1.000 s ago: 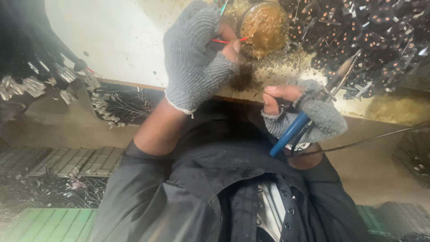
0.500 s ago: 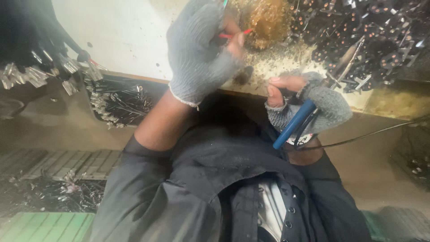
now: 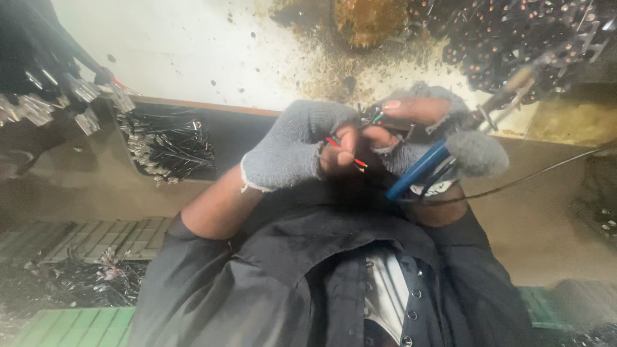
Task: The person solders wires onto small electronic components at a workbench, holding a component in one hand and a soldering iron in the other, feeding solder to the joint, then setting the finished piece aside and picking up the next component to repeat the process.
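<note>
left hand (image 3: 292, 154) pinches thin wires (image 3: 344, 151); right hand (image 3: 443, 144), at 3 o'clock, grips a soldering iron (image 3: 450, 144). wires look light and floppy, so best held near the tips.

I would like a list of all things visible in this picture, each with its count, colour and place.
soldering iron: one, blue handle with metal tip, in the right hand, tip toward upper right
thin wires: a few, red and green, pinched in the left hand's fingers
wire bundles: many, black with metal ends, in a dark tray at left
terminals: several, silver, far left
worktop: one, white with brown stains, top
copper-tipped pieces: many, dark, top right
cord: one, black, running right
left hand: grey fingerless glove, centre
right hand: grey fingerless glove, right of centre
</note>
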Demonstrator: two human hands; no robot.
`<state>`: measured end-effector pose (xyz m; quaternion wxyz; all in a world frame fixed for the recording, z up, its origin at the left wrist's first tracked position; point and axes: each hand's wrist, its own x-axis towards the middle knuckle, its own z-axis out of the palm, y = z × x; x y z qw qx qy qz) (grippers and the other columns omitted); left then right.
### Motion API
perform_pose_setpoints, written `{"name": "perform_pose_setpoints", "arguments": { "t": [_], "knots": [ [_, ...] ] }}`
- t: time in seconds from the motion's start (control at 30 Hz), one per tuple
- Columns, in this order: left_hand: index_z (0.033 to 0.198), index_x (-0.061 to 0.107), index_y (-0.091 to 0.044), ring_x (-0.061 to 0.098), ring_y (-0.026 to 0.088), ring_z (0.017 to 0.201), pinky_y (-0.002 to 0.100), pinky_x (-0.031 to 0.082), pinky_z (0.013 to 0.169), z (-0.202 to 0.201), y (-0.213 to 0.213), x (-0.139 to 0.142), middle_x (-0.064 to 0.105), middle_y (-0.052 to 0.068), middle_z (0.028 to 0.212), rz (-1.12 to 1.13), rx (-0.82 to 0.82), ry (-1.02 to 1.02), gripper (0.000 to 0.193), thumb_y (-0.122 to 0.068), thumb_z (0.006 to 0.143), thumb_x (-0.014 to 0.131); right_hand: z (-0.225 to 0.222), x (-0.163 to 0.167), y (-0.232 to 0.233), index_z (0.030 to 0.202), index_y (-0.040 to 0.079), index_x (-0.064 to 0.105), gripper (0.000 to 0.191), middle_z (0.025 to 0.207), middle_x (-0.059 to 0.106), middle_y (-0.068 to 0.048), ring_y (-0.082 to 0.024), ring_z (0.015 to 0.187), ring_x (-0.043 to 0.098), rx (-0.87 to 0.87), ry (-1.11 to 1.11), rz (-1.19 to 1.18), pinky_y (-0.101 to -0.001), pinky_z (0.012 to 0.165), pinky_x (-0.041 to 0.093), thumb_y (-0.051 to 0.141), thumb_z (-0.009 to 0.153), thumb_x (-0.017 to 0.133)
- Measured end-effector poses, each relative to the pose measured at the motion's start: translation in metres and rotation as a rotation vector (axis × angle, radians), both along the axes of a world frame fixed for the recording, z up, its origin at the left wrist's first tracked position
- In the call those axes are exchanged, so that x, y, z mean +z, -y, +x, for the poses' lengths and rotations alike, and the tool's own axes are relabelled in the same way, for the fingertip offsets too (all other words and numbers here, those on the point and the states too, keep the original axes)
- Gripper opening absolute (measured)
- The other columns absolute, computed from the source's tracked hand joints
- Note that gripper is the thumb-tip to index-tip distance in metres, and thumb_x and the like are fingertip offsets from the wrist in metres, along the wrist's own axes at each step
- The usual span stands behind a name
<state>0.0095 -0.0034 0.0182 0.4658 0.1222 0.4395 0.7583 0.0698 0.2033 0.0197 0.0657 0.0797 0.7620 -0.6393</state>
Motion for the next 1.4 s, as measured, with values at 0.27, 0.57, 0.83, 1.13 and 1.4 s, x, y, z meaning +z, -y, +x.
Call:
{"name": "perform_pose_setpoints", "arguments": {
  "t": [0.27,0.57,0.83,1.13,1.4],
  "knots": [
    [0.085,0.065,-0.013,0.069,0.022,0.085,0.035,0.053,0.074,-0.017,0.014,0.001,0.069,0.005,0.092,-0.442,-0.121,-0.97,0.021,-0.022,0.086,0.084,-0.007,0.014,0.001,0.106,0.004,0.076,0.015,0.085,0.071,-0.008,-0.019,0.076,0.067,0.124,-0.127,0.366,-0.0284,0.066,0.051,0.013,0.095,0.077],
    [0.094,0.064,-0.015,0.065,0.026,0.092,0.039,0.051,0.077,0.004,0.004,-0.046,0.065,0.005,0.095,-0.679,0.163,-1.163,0.017,-0.012,0.09,0.08,0.009,-0.017,0.0,0.125,0.001,0.071,0.026,0.107,0.074,-0.01,-0.016,0.094,0.073,0.101,-0.204,0.367,-0.0247,0.077,0.058,-0.005,0.101,0.078],
    [0.117,0.066,-0.012,0.066,0.03,0.108,0.041,0.056,0.093,0.02,0.012,-0.065,0.066,0.009,0.115,-0.621,0.274,-1.14,0.027,-0.017,0.096,0.081,0.012,-0.03,0.001,0.119,0.0,0.065,0.021,0.109,0.068,-0.009,-0.015,0.099,0.067,0.039,-0.083,0.086,-0.0256,0.085,0.056,0.002,0.099,0.071],
    [0.117,0.067,-0.011,0.064,0.032,0.11,0.044,0.054,0.094,0.02,0.002,-0.067,0.065,0.01,0.116,-0.713,0.176,-1.284,0.035,-0.023,0.089,0.084,0.001,-0.042,0.002,0.082,0.006,0.064,0.035,0.073,0.058,0.002,-0.008,0.071,0.054,-0.153,0.634,-0.88,-0.0226,0.065,0.043,0.026,0.11,0.071],
    [0.103,0.067,-0.013,0.066,0.03,0.1,0.041,0.056,0.083,0.002,-0.001,-0.032,0.065,0.008,0.11,-0.754,0.254,-1.219,0.025,-0.013,0.084,0.083,0.029,-0.001,-0.016,0.102,0.001,0.06,0.059,0.085,0.06,-0.013,-0.031,0.078,0.061,0.132,-0.011,0.204,-0.037,0.069,0.046,0.056,0.083,0.072]
  ]
}}
